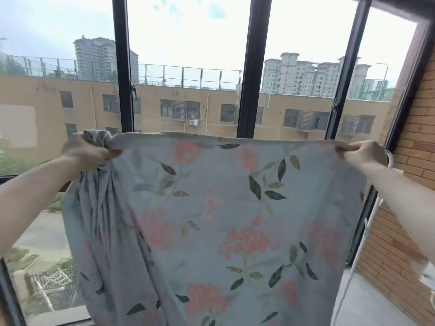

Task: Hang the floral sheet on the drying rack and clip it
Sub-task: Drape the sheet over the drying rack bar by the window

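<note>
- Pale blue cotton, printed with coral blooms and dark green leaves: the floral sheet (223, 208) hangs upright before the window (188, 67), its top hem running level from hand to hand.
- Left hand (87, 154) clenches a bunched wad of cloth; folds trail below it.
- Right hand (362, 154) pinches the far corner, hem taut.
- White drying rack (367, 231) shows only at the right edge, behind the sheet, nearer the right hand.
- No clip is visible.

One head-worn wide-angle view looks forward, close behind the raised hands, straight toward the window (188, 67).
</note>
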Available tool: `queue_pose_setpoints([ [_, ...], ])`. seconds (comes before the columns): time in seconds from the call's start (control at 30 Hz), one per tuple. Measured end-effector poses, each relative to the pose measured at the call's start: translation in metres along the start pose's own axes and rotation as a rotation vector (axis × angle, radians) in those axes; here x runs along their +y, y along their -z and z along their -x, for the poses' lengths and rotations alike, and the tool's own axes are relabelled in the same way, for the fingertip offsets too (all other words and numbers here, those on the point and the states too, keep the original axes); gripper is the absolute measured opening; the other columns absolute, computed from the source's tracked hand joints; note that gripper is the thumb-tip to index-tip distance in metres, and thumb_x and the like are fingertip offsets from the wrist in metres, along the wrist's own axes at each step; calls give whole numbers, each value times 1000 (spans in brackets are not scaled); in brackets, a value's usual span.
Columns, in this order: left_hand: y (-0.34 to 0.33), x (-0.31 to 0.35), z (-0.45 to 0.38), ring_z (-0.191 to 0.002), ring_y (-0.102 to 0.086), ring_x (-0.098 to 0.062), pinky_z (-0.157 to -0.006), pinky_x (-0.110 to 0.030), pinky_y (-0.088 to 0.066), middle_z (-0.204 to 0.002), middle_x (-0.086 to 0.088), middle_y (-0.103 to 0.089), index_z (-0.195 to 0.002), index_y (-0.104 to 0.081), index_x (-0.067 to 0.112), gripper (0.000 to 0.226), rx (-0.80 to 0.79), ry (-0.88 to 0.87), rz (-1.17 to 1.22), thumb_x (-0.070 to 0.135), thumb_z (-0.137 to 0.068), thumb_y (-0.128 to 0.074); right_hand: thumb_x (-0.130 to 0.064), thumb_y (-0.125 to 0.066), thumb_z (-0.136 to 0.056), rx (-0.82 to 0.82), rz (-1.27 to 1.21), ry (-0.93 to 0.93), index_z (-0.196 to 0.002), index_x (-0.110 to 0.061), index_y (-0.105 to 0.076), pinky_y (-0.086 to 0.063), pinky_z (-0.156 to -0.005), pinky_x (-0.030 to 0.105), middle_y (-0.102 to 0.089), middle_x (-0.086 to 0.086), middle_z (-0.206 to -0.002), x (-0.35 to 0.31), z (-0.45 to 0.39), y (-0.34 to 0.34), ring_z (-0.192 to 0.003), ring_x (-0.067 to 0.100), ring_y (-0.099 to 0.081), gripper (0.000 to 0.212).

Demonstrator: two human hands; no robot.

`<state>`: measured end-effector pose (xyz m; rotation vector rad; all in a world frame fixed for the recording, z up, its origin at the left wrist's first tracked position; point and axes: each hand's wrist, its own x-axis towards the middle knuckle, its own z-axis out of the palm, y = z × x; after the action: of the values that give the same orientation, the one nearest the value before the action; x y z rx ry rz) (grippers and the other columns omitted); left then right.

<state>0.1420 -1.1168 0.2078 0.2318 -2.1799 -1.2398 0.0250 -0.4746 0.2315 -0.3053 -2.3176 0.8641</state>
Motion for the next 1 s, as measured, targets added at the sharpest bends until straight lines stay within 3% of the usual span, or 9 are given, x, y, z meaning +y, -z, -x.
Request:
queue_pose_setpoints([
  [0.17, -9, 16, 2, -48, -41, -4, -44, -10, -29, -51, 9, -43, -64, -61, 15, 30, 122, -44, -69, 14, -81, -85, -53, -61, -94, 95, -42, -97, -111, -15, -78, -53, -94, 41, -74, 19, -115, -22, -14, 10, -108, 41, -68, 45],
  [0.23, -16, 24, 5, -51, -39, -8, -45, -10, -29, -60, 4, -41, -73, -60, 3, 28, 140, -55, -65, 15, -84, -82, -46, -53, -98, 88, -67, -159, -119, -12, -74, -50, -97, 40, -70, 22, -124, -35, -13, 8, -115, 42, -65, 45],
  [0.3, -21, 33, 4, -48, -39, -9, -49, -12, -34, -59, 5, -41, -70, -59, 9, 30, 162, -58, -62, 21, -83, -82, -39, -49, -101, 47, -90, -183, -129, -10, -69, -47, -101, 40, -65, 23, -133, -43, -10, 5, -121, 42, -61, 45],
  [0.4, -22, 39, 3, -51, -41, -10, -58, -26, -36, -62, 8, -46, -75, -65, 10, 25, 186, -36, -75, 26, -82, -82, -33, -51, -102, 20, -84, -171, -130, -10, -69, -47, -104, 40, -64, 22, -135, -45, -4, 3, -123, 42, -60, 41],
  [0.5, -18, 45, 3, -63, -44, -16, -59, -25, -37, -71, 2, -51, -81, -69, 7, 24, 197, -38, -121, 27, -85, -80, -38, -55, -102, 25, -65, -192, -129, -11, -70, -44, -104, 36, -64, 21, -136, -35, 2, 11, -125, 39, -59, 41],
  [0.57, -13, 48, 3, -65, -49, -16, -61, -23, -41, -69, 5, -52, -75, -67, 15, 22, 170, -16, -96, 29, -87, -80, -41, -57, -101, 15, -39, -191, -128, -12, -71, -45, -101, 35, -65, 21, -134, -28, 3, 17, -123, 38, -61, 41],
  [0.73, -9, 50, -3, -75, -66, -23, -72, -32, -47, -73, 9, -64, -72, -68, 22, 27, 198, 28, -148, 42, -74, -88, -32, -63, -97, 29, -49, -183, -117, -11, -75, -51, -96, 37, -69, 22, -126, -25, -2, 25, -116, 40, -65, 32],
  [1.0, -20, 78, -11, -76, -57, -20, -75, -34, -43, -71, 9, -58, -72, -65, 19, 29, 213, 51, -132, 36, -77, -88, -32, -66, -95, 98, -152, -222, -119, -15, -75, -55, -99, 38, -71, 17, -124, -25, -14, 41, -113, 36, -68, 31],
])
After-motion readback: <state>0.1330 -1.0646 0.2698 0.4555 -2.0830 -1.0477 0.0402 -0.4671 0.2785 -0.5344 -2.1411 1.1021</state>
